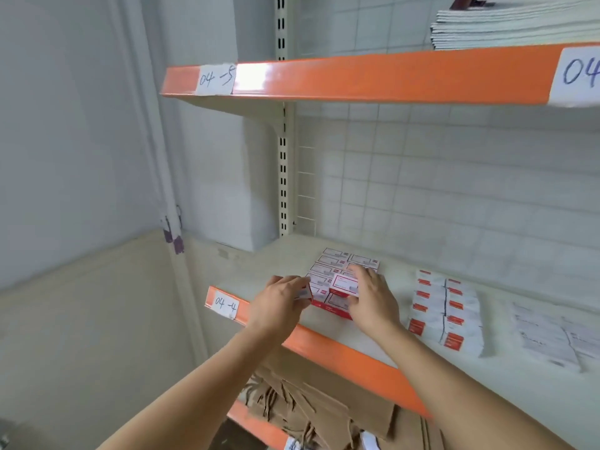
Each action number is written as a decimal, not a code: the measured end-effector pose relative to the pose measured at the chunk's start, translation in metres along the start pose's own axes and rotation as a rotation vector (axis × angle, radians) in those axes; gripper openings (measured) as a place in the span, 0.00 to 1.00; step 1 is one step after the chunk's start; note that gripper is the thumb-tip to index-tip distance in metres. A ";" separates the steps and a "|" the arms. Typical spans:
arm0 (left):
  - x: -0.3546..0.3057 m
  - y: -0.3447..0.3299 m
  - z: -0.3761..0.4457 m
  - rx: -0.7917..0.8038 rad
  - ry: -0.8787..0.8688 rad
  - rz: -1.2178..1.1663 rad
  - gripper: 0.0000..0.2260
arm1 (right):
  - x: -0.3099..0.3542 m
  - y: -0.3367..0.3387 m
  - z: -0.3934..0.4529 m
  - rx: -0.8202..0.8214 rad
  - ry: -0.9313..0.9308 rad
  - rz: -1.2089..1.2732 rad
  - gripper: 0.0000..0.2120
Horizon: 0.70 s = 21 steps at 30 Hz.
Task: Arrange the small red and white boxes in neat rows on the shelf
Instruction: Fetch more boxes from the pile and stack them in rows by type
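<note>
Several small red and white boxes (337,266) lie flat in rows on the cream shelf (370,339) with the orange front edge labelled 04-4. My right hand (373,298) holds one red and white box (344,285) raised over the front of the group, thumb at its near end. My left hand (281,300) grips another small box (303,292) at the left side of the group; most of that box is hidden by my fingers.
To the right lie two columns of white packets with red labels (444,311) and flat printed sheets (552,339). An upper orange-edged shelf (373,76) labelled 04-5 carries stacked papers (513,27). Brown paper bags (308,407) fill the shelf below.
</note>
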State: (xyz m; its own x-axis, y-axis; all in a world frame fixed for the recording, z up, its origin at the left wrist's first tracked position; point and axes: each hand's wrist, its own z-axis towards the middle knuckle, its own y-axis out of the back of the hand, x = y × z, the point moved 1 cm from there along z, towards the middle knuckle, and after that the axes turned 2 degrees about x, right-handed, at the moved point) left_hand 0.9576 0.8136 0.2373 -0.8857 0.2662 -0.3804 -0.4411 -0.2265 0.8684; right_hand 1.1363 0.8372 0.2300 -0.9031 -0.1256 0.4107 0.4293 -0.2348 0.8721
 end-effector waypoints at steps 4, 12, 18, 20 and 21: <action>-0.004 -0.011 0.035 0.024 -0.074 -0.023 0.18 | -0.011 0.004 0.022 -0.073 -0.036 -0.107 0.26; -0.006 -0.029 0.085 0.135 -0.166 -0.049 0.19 | -0.025 0.003 0.050 -0.055 -0.110 -0.040 0.25; 0.002 -0.044 0.121 0.196 -0.186 -0.076 0.27 | -0.024 -0.005 0.070 -0.028 -0.175 -0.068 0.26; 0.005 -0.048 0.134 0.222 -0.195 -0.086 0.28 | -0.025 -0.008 0.078 -0.037 -0.216 -0.073 0.26; 0.006 -0.050 0.139 0.235 -0.212 -0.086 0.28 | -0.025 -0.010 0.081 -0.043 -0.241 -0.074 0.26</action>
State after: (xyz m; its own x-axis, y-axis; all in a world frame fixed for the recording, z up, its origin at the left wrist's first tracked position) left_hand 0.9942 0.9572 0.2356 -0.7859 0.4698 -0.4020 -0.4452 0.0211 0.8952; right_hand 1.1535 0.9205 0.2324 -0.9070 0.1256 0.4019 0.3572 -0.2759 0.8923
